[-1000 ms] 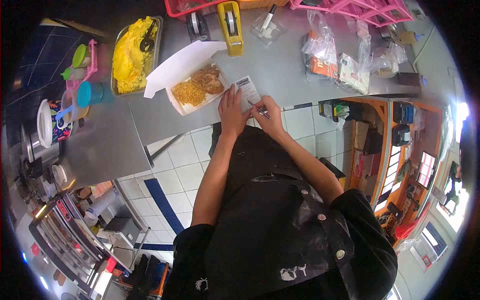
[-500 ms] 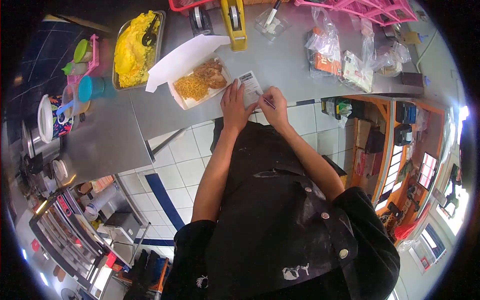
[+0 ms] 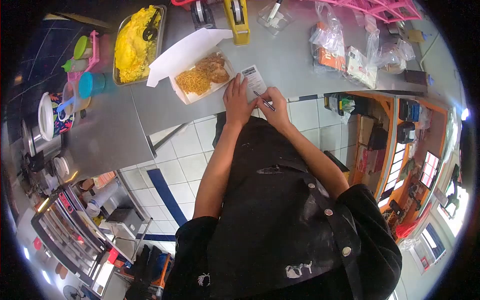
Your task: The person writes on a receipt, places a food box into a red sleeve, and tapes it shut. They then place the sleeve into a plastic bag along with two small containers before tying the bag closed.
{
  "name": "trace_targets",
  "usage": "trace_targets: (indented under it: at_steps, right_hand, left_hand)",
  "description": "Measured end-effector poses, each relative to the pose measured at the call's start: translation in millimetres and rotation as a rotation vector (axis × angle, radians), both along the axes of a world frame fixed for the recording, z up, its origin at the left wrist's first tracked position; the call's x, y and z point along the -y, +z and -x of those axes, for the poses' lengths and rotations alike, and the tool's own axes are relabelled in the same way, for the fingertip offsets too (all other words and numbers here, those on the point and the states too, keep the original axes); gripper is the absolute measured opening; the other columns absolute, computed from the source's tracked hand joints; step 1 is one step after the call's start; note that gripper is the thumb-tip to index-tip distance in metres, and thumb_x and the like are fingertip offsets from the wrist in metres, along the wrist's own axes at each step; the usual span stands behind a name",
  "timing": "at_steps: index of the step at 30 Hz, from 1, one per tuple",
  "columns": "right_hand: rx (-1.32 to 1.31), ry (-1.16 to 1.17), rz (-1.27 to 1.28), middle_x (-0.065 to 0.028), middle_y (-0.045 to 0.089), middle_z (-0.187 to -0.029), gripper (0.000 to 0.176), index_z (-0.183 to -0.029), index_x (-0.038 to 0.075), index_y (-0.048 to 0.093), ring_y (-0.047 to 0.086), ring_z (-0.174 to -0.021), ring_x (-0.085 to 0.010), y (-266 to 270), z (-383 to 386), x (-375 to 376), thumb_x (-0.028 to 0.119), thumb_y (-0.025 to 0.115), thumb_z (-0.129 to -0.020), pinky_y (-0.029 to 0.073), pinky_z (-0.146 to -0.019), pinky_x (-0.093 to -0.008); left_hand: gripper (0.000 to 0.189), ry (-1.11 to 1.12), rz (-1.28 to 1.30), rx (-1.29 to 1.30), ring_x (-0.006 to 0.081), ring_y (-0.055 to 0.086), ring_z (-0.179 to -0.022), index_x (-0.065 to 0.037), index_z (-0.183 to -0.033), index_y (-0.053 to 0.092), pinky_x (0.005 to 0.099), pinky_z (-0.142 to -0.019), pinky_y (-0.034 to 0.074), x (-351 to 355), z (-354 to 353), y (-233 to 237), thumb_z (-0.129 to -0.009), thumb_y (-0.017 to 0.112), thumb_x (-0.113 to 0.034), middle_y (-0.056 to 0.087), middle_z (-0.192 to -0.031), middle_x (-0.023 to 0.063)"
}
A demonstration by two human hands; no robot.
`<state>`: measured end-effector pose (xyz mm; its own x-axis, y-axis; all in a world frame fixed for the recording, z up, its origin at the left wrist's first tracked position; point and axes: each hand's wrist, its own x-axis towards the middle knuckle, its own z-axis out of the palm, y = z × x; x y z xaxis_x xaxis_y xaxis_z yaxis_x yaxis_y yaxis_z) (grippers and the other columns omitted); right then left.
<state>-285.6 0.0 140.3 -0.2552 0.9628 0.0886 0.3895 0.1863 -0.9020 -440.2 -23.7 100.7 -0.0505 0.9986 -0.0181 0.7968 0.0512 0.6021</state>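
My left hand lies flat at the front edge of the counter, fingers stretched out over the left side of a printed paper slip. My right hand pinches a pen, its tip on or just over the lower part of the slip. Just left of the slip stands a white takeaway box with its lid open. Noodles fill its left side and browned pieces of meat its right.
A metal tray of yellow rice stands left of the box. Behind are a yellow tape dispenser and a clear dish with a marker. Bagged packages sit at right, a pink basket behind them. Cups and a blue container stand left.
The pen tip has moved left and toward me on the slip, along with my right hand. My left hand keeps its place on the slip. The whole view has shifted slightly.
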Motion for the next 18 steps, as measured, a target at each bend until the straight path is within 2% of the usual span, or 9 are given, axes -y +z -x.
trace_targets:
  at_steps: [6, 8, 18]
  right_hand:
    - [-0.067, -0.021, 0.039, -0.0138, 0.056, -0.084, 0.015, -0.087, -0.001, 0.057, 0.060, -0.074, -0.0259, -1.1, 2.2, -0.9, 0.002, 0.072, -0.083, 0.049, -0.067, -0.0355]
    - [-0.002, -0.013, 0.055, -0.0140, 0.056, -0.084, 0.015, -0.086, -0.001, 0.057, 0.060, -0.075, -0.0263, 2.8, 1.8, -1.2, 0.003, 0.071, -0.083, 0.049, -0.066, -0.0356]
    - [-0.009, -0.003, 0.025, -0.0142, 0.055, -0.082, 0.016, -0.084, 0.000, 0.055, 0.058, -0.073, -0.0283, -2.1, 2.1, -1.4, 0.003, 0.071, -0.082, 0.047, -0.064, -0.0369]
  left_hand:
    - [0.085, 0.005, -0.013, 0.020, 0.0352, 0.023, -0.150, -0.011, -0.153, 0.035, 0.0525, -0.120, 0.020, -0.6, 0.4, -1.1, -0.081, 0.078, -0.027, 0.024, -0.164, 0.0114]
    - [0.085, 0.008, -0.026, 0.021, 0.0352, 0.023, -0.150, -0.012, -0.153, 0.036, 0.0527, -0.120, 0.020, -0.3, 0.4, -2.4, -0.080, 0.078, -0.027, 0.024, -0.164, 0.0110]
    - [0.087, -0.002, -0.046, 0.014, 0.0358, 0.024, -0.149, -0.011, -0.153, 0.035, 0.0528, -0.120, 0.020, 0.8, 0.8, -4.3, -0.080, 0.078, -0.031, 0.024, -0.164, 0.0118]
